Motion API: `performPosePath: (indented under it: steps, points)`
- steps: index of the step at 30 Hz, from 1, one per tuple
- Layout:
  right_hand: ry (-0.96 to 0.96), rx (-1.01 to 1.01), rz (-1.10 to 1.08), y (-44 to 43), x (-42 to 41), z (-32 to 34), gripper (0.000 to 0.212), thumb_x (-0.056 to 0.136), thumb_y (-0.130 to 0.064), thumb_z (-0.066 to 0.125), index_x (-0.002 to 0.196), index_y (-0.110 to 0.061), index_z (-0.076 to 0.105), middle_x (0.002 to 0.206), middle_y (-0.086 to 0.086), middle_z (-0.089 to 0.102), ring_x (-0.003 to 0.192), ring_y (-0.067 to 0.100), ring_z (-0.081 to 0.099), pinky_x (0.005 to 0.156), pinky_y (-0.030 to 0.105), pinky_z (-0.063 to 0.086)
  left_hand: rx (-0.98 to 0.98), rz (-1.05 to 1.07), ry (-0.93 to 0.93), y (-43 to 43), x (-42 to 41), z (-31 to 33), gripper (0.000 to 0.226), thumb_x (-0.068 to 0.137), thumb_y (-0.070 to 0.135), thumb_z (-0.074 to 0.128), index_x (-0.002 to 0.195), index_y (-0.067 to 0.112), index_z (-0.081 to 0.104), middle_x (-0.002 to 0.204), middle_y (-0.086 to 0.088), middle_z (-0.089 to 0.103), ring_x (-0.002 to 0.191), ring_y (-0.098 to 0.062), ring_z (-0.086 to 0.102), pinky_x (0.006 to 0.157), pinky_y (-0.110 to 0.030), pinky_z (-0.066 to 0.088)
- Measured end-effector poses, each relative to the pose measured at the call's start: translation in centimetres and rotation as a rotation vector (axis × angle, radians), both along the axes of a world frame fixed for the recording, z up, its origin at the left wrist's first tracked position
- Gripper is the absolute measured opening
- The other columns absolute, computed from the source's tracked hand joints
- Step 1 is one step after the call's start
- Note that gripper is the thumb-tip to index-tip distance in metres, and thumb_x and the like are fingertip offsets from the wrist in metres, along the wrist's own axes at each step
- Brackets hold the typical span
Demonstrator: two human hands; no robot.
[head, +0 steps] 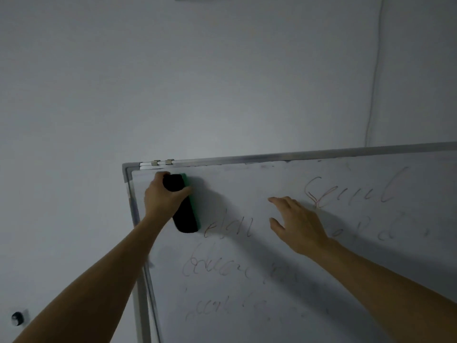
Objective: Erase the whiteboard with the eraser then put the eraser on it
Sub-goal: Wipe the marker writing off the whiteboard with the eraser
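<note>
The eraser (185,219), black on its back with a green layer along its right edge, lay against the whiteboard (247,179) in the board's upper left corner. Its long side ran roughly up and down, and its top end tipped slightly to the left. Just below and to its right sat a faint scribbled word (230,229). More smudged lines of writing (222,266) ran further down the board, too blurred to read. A reddish scrawl (346,191) sat higher up on the right side. The metal frame (296,154) bordered the board, with two small clips (169,161) on its top edge just above the eraser. Behind it all was a plain pale wall (173,82), with a thin cable (373,82) running down it at the right. A small dark round fitting (17,318) sat low on the left, too blurred to identify.

The left hand (160,194) gripped the eraser's upper half, fingers curled over the top of the black back and thumb across it, covering part of it. The right hand (301,229) was open, fingers spread and stretched towards the board between the word and the reddish scrawl, holding nothing. Whether its fingertips touched the surface could not be told.
</note>
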State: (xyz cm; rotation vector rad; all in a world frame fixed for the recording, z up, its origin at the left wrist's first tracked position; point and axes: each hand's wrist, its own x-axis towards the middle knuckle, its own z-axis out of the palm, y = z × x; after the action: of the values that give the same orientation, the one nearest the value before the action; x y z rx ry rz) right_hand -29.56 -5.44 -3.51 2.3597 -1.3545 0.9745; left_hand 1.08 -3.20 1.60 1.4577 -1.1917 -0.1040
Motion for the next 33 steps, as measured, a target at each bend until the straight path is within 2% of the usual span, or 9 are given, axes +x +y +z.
performPosePath:
  steps: [2, 5, 8, 12, 16, 21, 26, 30, 33]
  points:
    - [-0.172, 0.084, 0.025, 0.4, -0.4, -0.1, 0.045, 0.094, -0.037, 0.055, 0.135, -0.02, 0.049, 0.122, -0.003, 0.06, 0.105, 0.014, 0.059, 0.085, 0.027, 0.052, -0.027, -0.246, 0.124, 0.8, -2.2, 1.0, 0.052, 0.078, 0.022, 0.078, 0.122, 0.015, 0.05, 0.107, -0.006, 0.06, 0.093, -0.024, 0.063, 0.071, -0.03, 0.056]
    - [-0.483, 0.27, 0.108, 1.2, -1.3, -0.4, 0.032, 0.091, -0.038, 0.061, 0.118, -0.021, 0.06, 0.1, -0.007, 0.067, 0.089, 0.011, 0.064, 0.082, 0.028, 0.054, 0.011, -0.553, 0.285, 2.0, -5.5, 2.1, 0.042, 0.08, 0.011, 0.075, 0.117, 0.011, 0.054, 0.112, -0.016, 0.062, 0.098, -0.031, 0.066, 0.085, -0.041, 0.058]
    - [-0.732, 0.456, 0.275, 2.8, -2.1, -0.3, 0.021, 0.09, -0.041, 0.061, 0.104, -0.026, 0.064, 0.097, -0.004, 0.069, 0.093, 0.016, 0.067, 0.079, 0.028, 0.052, 0.088, -0.767, 0.337, 2.6, -8.5, 2.6, 0.039, 0.079, 0.009, 0.074, 0.114, 0.008, 0.057, 0.112, -0.015, 0.065, 0.104, -0.033, 0.065, 0.095, -0.047, 0.052]
    - [-0.798, 0.573, 0.389, 5.9, -4.6, 0.6, 0.053, 0.074, -0.056, 0.06, 0.119, -0.026, 0.057, 0.107, -0.004, 0.069, 0.1, 0.014, 0.066, 0.082, 0.03, 0.053, 0.162, -0.958, 0.341, 2.7, -13.6, 2.8, 0.046, 0.068, 0.011, 0.077, 0.111, 0.008, 0.06, 0.105, -0.01, 0.067, 0.103, -0.028, 0.064, 0.101, -0.049, 0.047]
    - [-0.895, 0.65, 0.419, 8.0, -8.8, 1.1, 0.065, 0.068, -0.042, 0.072, 0.126, -0.018, 0.053, 0.105, 0.008, 0.072, 0.094, 0.021, 0.07, 0.083, 0.034, 0.057, 0.201, -1.07, 0.284, 2.4, -19.5, 2.6, 0.048, 0.071, 0.006, 0.075, 0.116, 0.008, 0.059, 0.108, -0.011, 0.067, 0.106, -0.033, 0.063, 0.101, -0.048, 0.048]
    - [-0.912, 0.591, 0.267, 8.9, -16.4, 0.7, 0.071, 0.072, -0.031, 0.08, 0.134, -0.026, 0.045, 0.108, 0.007, 0.068, 0.096, 0.02, 0.068, 0.08, 0.029, 0.056, 0.242, -1.1, 0.149, 1.4, -27.0, 3.6, 0.042, 0.083, 0.009, 0.071, 0.124, 0.014, 0.059, 0.121, -0.01, 0.064, 0.114, -0.026, 0.06, 0.106, -0.045, 0.044]
    - [-1.0, 0.459, 0.085, 8.3, -26.3, -0.3, 0.082, 0.074, -0.021, 0.081, 0.143, -0.028, 0.036, 0.115, 0.006, 0.061, 0.098, 0.018, 0.064, 0.072, 0.022, 0.053, 0.092, -0.94, 0.077, 0.0, -34.0, 6.3, 0.031, 0.085, 0.013, 0.07, 0.116, 0.013, 0.063, 0.109, -0.01, 0.068, 0.105, -0.024, 0.064, 0.099, -0.04, 0.05]
    - [-1.051, 0.37, -0.016, 7.6, -34.2, -0.7, 0.096, 0.077, -0.016, 0.078, 0.149, -0.034, 0.017, 0.119, 0.002, 0.052, 0.099, 0.011, 0.057, 0.074, 0.026, 0.051, -0.077, -0.763, -0.108, -1.2, -40.5, 7.3, 0.022, 0.088, 0.012, 0.065, 0.11, 0.011, 0.066, 0.098, -0.005, 0.067, 0.088, -0.015, 0.063, 0.078, -0.024, 0.053]
    - [-1.057, 0.288, -0.114, 6.9, -40.6, -1.2, 0.101, 0.08, -0.016, 0.076, 0.151, -0.035, 0.008, 0.117, 0.0, 0.047, 0.099, 0.013, 0.055, 0.082, 0.032, 0.049, -0.199, -0.574, -0.351, -2.6, -45.9, 7.4, 0.025, 0.088, 0.016, 0.064, 0.113, 0.012, 0.066, 0.107, -0.006, 0.064, 0.098, -0.019, 0.06, 0.088, -0.032, 0.051]
